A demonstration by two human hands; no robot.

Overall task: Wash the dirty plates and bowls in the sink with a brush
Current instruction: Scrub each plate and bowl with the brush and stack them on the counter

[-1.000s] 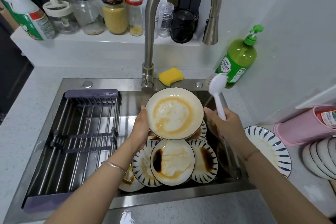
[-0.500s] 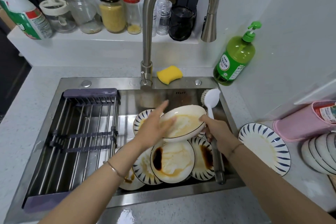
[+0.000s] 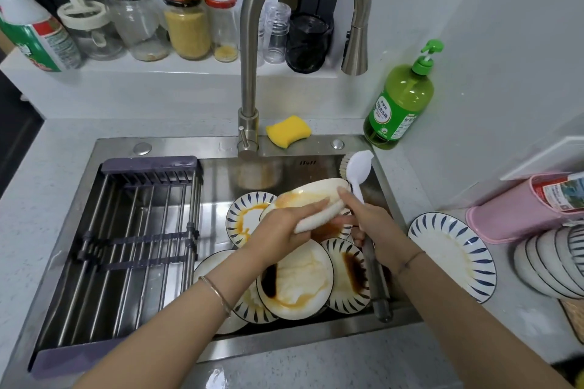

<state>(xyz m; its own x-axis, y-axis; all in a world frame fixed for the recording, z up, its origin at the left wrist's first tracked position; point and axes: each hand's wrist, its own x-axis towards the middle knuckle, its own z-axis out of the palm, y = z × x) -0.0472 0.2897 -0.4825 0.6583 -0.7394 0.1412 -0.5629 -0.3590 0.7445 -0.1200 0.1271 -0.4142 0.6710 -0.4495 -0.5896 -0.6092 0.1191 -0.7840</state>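
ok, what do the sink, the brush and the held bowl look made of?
The sink: brushed stainless steel, grey satin sheen, blurred reflections. The brush: smooth white moulded plastic head, greyer handle, likely plastic too. The bowl: probably glazed ceramic, cream and glossy under orange smears; melamine possible.

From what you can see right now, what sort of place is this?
Probably a home kitchen: a steel sink piled with sauce-stained plates, a tall faucet over it, and food jars on the ledge behind.
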